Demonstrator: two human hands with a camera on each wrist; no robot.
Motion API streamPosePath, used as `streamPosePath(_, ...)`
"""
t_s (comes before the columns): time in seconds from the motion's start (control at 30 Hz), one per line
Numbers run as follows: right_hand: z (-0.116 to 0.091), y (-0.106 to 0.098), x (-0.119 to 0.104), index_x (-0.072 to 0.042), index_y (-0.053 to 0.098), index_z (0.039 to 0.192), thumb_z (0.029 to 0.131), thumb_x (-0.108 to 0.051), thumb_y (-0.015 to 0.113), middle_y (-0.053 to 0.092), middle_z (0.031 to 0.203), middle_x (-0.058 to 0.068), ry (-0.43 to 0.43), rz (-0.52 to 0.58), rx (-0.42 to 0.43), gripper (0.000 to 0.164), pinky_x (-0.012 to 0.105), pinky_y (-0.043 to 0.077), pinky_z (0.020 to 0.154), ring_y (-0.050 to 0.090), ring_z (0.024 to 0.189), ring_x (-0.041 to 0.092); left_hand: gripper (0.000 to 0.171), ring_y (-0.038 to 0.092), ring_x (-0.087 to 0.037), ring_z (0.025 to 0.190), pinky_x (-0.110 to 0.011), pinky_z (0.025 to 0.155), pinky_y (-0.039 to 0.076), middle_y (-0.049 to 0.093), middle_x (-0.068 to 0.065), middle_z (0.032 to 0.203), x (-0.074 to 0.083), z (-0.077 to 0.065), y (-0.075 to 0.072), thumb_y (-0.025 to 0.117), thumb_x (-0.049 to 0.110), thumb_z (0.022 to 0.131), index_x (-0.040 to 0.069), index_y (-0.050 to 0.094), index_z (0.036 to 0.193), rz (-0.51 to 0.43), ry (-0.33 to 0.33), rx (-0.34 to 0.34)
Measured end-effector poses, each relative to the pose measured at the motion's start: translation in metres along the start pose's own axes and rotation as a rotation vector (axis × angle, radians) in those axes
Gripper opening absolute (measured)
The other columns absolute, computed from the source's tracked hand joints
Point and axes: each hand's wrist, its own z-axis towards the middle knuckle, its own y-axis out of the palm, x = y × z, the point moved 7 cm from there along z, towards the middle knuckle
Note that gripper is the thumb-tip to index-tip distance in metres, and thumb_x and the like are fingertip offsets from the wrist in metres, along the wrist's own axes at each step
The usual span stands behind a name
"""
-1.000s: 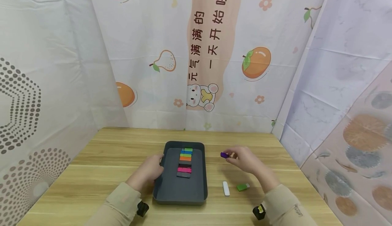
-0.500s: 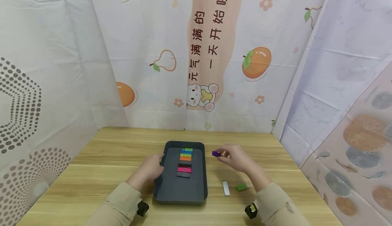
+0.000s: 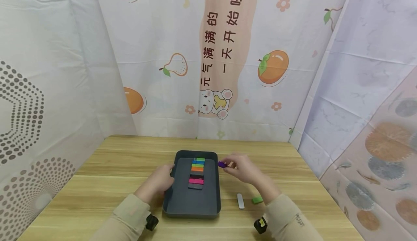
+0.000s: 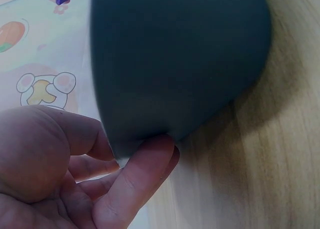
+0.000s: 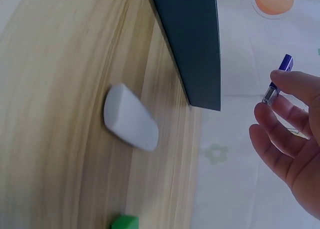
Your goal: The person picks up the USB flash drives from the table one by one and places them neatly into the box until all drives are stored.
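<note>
My left hand (image 3: 159, 179) pinches the left wall of a dark grey tray (image 3: 191, 204); the left wrist view shows its fingers on both faces of the wall (image 4: 180, 64). Inside the tray lie several USB flash drives (image 3: 197, 169), lined up in a column of green, blue, orange, black, pink and grey. At the tray's right rim, my right hand (image 3: 244, 168) pinches a purple USB flash drive (image 3: 222, 164) between thumb and fingers. Its bare metal plug (image 5: 270, 95) shows in the right wrist view, and the drive is held above the table.
On the table right of the tray lie a white USB flash drive (image 3: 240, 201) and a green one (image 3: 257, 200), partly covered by the right forearm. Printed curtains (image 3: 163, 99) hang behind and at both sides of the wooden table (image 3: 130, 154).
My right hand has moved left with the purple USB flash drive, from over the table to the tray's right rim. My left hand and the tray have stayed put.
</note>
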Motion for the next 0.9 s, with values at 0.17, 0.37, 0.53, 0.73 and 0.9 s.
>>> streamPosePath(0.17, 0.003, 0.005, -0.007, -0.015, 0.075, 0.113, 0.093, -0.011, 0.074, 0.068, 0.103, -0.002, -0.009, -0.005, 0.005, 0.021, 0.024, 0.056, 0.066, 0.066, 0.081, 0.011, 0.057, 0.067, -0.024, 0.068, -0.034, 0.044, 0.055, 0.052, -0.038, 0.136, 0.0, 0.001, 0.0, 0.052, -0.007, 0.091, -0.014, 0.04, 0.147, 0.0, 0.004, 0.0)
streamPosePath(0.37, 0.007, 0.009, -0.015, -0.015, 0.075, 0.113, 0.093, -0.012, 0.075, 0.069, 0.109, 0.0, -0.021, -0.02, 0.0, 0.021, 0.023, 0.055, 0.064, 0.066, 0.082, 0.01, 0.058, 0.066, -0.023, 0.063, -0.034, 0.043, 0.054, 0.053, -0.038, 0.136, 0.0, 0.0, 0.0, 0.052, -0.008, 0.091, -0.014, 0.04, 0.147, 0.001, -0.003, -0.002)
streamPosePath(0.53, 0.011, 0.015, -0.021, -0.013, 0.074, 0.113, 0.093, -0.01, 0.075, 0.07, 0.107, 0.001, -0.041, -0.002, -0.012, 0.021, 0.024, 0.055, 0.061, 0.066, 0.081, 0.012, 0.058, 0.065, -0.023, 0.058, -0.034, 0.042, 0.053, 0.054, -0.036, 0.134, -0.002, 0.0, 0.0, 0.051, -0.007, 0.092, -0.012, 0.04, 0.148, -0.003, -0.021, -0.005)
streamPosePath(0.73, 0.015, 0.025, -0.028, -0.014, 0.074, 0.113, 0.094, -0.012, 0.074, 0.068, 0.104, -0.002, -0.047, -0.012, -0.043, 0.02, 0.022, 0.054, 0.062, 0.064, 0.08, 0.011, 0.058, 0.064, -0.023, 0.054, -0.034, 0.041, 0.053, 0.054, -0.035, 0.135, -0.003, 0.0, 0.001, 0.052, -0.006, 0.092, -0.011, 0.04, 0.149, 0.0, -0.029, -0.011)
streamPosePath(0.9, 0.019, 0.032, -0.035, -0.013, 0.074, 0.114, 0.094, -0.014, 0.074, 0.065, 0.097, -0.005, -0.061, -0.058, -0.066, 0.021, 0.021, 0.054, 0.065, 0.06, 0.078, 0.006, 0.059, 0.064, -0.022, 0.052, -0.034, 0.041, 0.053, 0.054, -0.035, 0.135, -0.004, 0.002, 0.001, 0.051, -0.005, 0.092, -0.01, 0.039, 0.15, 0.002, -0.033, -0.014)
